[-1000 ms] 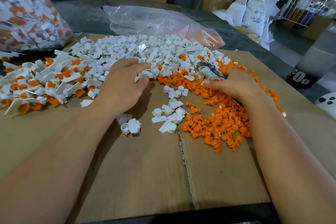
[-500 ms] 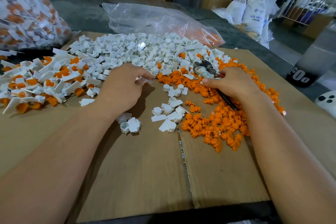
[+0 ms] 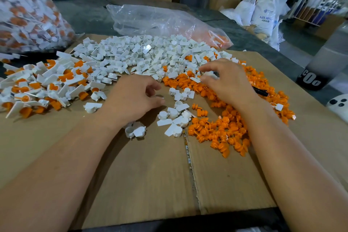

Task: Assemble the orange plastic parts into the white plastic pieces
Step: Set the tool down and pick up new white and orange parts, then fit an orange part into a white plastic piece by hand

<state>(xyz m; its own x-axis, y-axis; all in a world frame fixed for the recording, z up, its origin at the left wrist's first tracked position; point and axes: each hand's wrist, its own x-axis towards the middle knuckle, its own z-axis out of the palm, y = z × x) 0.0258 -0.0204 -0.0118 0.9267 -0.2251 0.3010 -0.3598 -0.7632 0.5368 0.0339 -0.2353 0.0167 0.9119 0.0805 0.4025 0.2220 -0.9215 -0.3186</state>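
A big heap of white plastic pieces [image 3: 150, 56] covers the far middle of the cardboard sheet [image 3: 146, 171]. Loose orange plastic parts [image 3: 222, 130] lie in a band to the right. My left hand [image 3: 135, 98] hovers between the heaps, its fingers curled with a sliver of a white piece at the thumb tip. My right hand [image 3: 227, 81] is over the orange parts. It holds a hand tool whose pale head [image 3: 209, 74] is blurred at the fingertips. The tool's black handle [image 3: 260, 91] sticks out past the palm.
Assembled white-and-orange pieces [image 3: 43, 84] are piled at the left. A full clear bag [image 3: 28, 9] stands far left and a slack plastic bag [image 3: 165, 20] lies behind the heap. A few white pieces [image 3: 175, 118] lie between my hands. A dark canister [image 3: 316, 73] stands at right.
My left hand has pulled back from the white heap toward me with its fingers curled. My right hand has shifted a little left and its fingers have spread over the tool's head.
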